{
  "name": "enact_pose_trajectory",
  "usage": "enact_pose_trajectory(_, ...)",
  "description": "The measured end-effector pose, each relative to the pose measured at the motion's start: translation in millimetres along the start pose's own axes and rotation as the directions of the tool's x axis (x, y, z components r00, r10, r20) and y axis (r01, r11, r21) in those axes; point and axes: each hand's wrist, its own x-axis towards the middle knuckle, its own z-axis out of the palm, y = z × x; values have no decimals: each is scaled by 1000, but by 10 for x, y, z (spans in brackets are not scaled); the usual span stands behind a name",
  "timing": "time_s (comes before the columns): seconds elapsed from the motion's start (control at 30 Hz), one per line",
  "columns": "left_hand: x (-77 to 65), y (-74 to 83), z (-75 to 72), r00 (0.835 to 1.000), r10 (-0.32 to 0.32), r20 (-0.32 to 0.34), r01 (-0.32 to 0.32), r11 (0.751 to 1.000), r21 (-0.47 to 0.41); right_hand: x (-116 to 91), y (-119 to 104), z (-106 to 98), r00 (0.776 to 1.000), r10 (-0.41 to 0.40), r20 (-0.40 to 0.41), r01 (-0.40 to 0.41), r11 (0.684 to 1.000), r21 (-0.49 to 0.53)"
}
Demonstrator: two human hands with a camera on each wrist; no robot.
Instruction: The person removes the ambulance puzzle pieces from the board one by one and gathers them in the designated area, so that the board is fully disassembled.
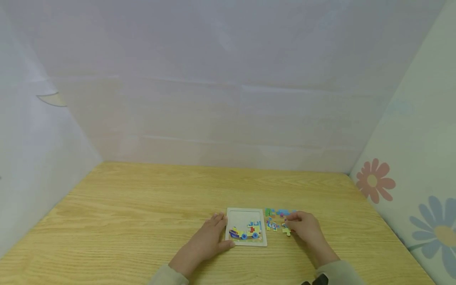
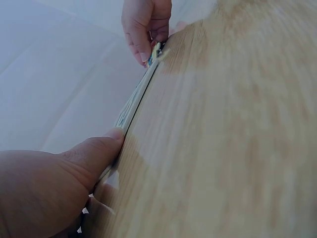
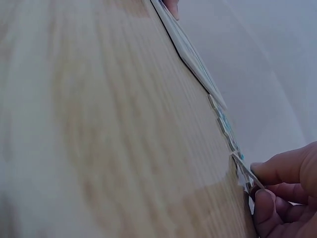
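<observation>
A square, pale-rimmed puzzle tray [image 1: 246,244] lies on the table, its lower part filled with joined pieces that form a colourful vehicle [image 1: 249,233]. My left hand [image 1: 210,237] rests along the tray's left side, thumb at the near left corner and fingers further up the edge. Between thumb and fingers my right hand [image 1: 307,228] pinches a yellow puzzle piece [image 1: 286,229], which appears tilted on edge in the right wrist view [image 3: 247,171]. Beside the tray, loose blue-and-yellow pieces [image 1: 272,225] lie close to the right fingertips.
Further back, a green piece [image 1: 268,212] and a light blue piece [image 1: 283,212] lie right of the tray. The wood-grain table [image 1: 142,206] reaches to a pale back wall [image 1: 228,130]. A flower-printed side wall [image 1: 402,158] bounds the right.
</observation>
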Motion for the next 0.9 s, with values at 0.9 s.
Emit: enact_pose_trajectory(0.9, -3, 0, 7, 1000, -2, -1, 2, 1000, -2, -7, -139, -21, 997, -51, -59, 46, 996, -70)
